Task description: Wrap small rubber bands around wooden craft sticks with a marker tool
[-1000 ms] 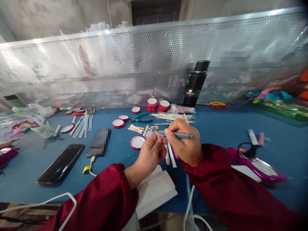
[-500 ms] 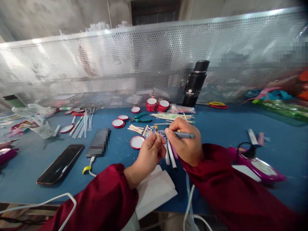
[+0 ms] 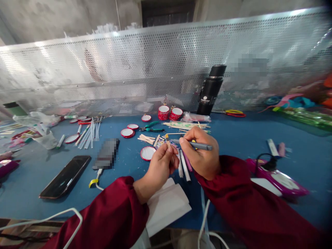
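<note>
The right hand (image 3: pixel 201 157), closed around a grey pen (image 3: pixel 197 146), has drifted slightly right since a second ago, its tip just beside the small stick (image 3: pixel 168 140) pinched in the left hand (image 3: pixel 160 166) above the worktop (image 3: pixel 129 173). Far off, two red tubs (image 3: pixel 163 112) show only white tops; contents unclear.

Small craft/assembly workshop, hand-work station. Evidence: blue counter (image 3: pixel 233 145) backed by a perforated sheet-metal screen (image 3: pixel 155 69), with a bare concrete wall (image 3: pixel 52 17) behind. The counter is littered with batch parts: red-rimmed round lids (image 3: pixel 127 132), wooden sticks (image 3: pixel 186 125), white rods (image 3: pixel 88 135). Hand tools lie among them: green-handled pliers (image 3: pixel 153 129), scissors (image 3: pixel 234 113). Scraps and offcuts everywhere. No kitchen or office kit.
</note>
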{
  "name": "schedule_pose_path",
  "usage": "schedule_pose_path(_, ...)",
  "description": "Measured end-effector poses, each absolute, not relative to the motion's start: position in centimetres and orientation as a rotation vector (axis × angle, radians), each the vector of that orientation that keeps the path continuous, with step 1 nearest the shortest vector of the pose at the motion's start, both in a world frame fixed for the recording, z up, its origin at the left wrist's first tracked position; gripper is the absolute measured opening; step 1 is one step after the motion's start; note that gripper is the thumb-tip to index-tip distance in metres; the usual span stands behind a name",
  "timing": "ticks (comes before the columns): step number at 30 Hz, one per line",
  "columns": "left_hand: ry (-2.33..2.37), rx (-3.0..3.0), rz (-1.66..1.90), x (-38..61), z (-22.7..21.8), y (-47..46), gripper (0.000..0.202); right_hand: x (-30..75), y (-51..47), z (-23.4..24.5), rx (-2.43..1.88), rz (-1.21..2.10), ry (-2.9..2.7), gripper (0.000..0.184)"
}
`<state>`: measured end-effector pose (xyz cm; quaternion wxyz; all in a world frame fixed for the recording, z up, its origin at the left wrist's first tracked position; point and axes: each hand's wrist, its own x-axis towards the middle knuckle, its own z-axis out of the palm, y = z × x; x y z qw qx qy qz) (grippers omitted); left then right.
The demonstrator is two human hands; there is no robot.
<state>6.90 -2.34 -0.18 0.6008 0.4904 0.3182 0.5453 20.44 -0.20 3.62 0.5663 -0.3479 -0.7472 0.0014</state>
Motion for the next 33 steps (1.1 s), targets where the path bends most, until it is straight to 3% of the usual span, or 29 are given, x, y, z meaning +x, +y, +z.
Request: schedule_pose_path(33,0.702,1.160,1.284,7.01,-0.20,-2.51,0.046,20.32,-0.34,3.55,-0.802,0.045,-1.752,0.023)
